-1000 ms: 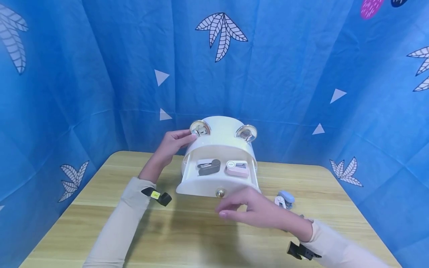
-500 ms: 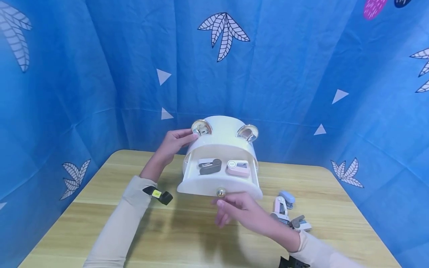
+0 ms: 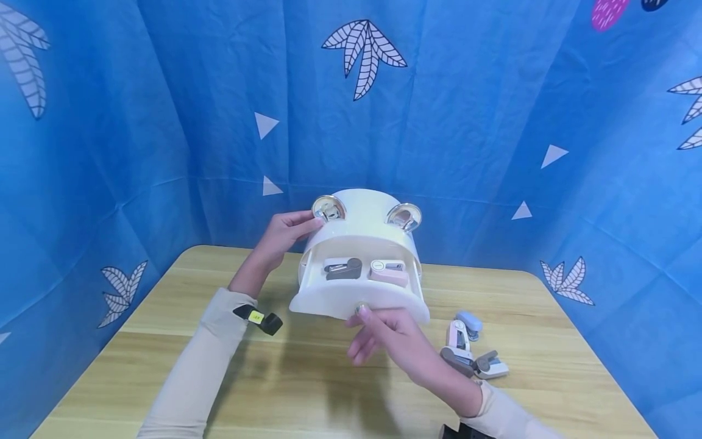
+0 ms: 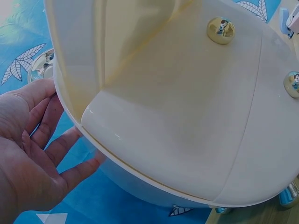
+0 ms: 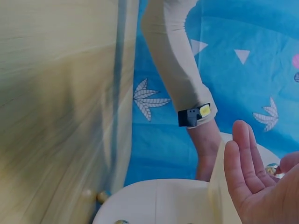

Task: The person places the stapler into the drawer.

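A white storage box (image 3: 364,210) with two gold ear-like discs stands on the table, its curved drawer (image 3: 323,300) pulled out. Inside the drawer lie a grey-and-white stapler (image 3: 344,269) and a pink-and-white stapler (image 3: 389,274). With thumb and finger, my right hand (image 3: 392,335) pinches the gold knob (image 5: 271,169) on the drawer front; the other fingers hang below. My left hand (image 3: 285,233) rests against the box's left side by the left ear disc (image 3: 329,208). In the left wrist view, extended fingers (image 4: 65,142) touch the box wall.
Right of the box, several more staplers lie close together: a blue one (image 3: 469,323), a pink-and-white one (image 3: 458,336) and a grey-and-white one (image 3: 490,366) among them. A blue patterned curtain (image 3: 466,122) hangs behind the wooden table (image 3: 263,384).
My right hand has moved up from below the drawer front and now pinches the knob. The drawer's front has risen slightly. My left hand has stayed in place.
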The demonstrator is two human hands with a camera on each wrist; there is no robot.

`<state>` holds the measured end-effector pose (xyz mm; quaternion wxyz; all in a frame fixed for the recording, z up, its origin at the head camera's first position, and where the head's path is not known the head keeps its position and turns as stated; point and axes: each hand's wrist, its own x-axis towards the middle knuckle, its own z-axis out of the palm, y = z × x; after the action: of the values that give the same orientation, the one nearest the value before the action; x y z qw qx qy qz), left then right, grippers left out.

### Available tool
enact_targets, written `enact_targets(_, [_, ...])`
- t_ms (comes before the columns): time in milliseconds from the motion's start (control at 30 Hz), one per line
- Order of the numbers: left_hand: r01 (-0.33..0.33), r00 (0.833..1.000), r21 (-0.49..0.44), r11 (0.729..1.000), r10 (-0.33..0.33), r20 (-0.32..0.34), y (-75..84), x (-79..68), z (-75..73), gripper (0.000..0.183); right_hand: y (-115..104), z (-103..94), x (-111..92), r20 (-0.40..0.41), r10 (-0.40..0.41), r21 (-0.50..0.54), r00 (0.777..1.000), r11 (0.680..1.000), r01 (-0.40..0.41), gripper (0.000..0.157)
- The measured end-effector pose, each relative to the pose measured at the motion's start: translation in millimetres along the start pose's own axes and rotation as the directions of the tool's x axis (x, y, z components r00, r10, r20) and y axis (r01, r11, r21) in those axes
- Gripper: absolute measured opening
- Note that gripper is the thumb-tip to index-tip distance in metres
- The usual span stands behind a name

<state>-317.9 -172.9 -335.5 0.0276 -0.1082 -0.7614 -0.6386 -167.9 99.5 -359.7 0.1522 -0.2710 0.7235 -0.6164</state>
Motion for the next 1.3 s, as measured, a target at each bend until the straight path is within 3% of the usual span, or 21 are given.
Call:
enact_targets(900, [0.004, 1.0, -0.008, 1.0, -0.004, -0.002, -0.3, -1.1, 0.6, 0.05, -1.8, -11.0, 27.6, -0.06, -0.012, -0.024, 0.998, 1.0, 0.011, 0.05])
enact_targets(1300, [0.034, 0.999, -0.036, 0.999, -0.035, -0.032, 2.2, -0.8, 3.9, 0.05, 2.4, -20.7, 41.6, -0.065, -0.001, 0.029, 0.998, 1.0, 0.003, 0.054])
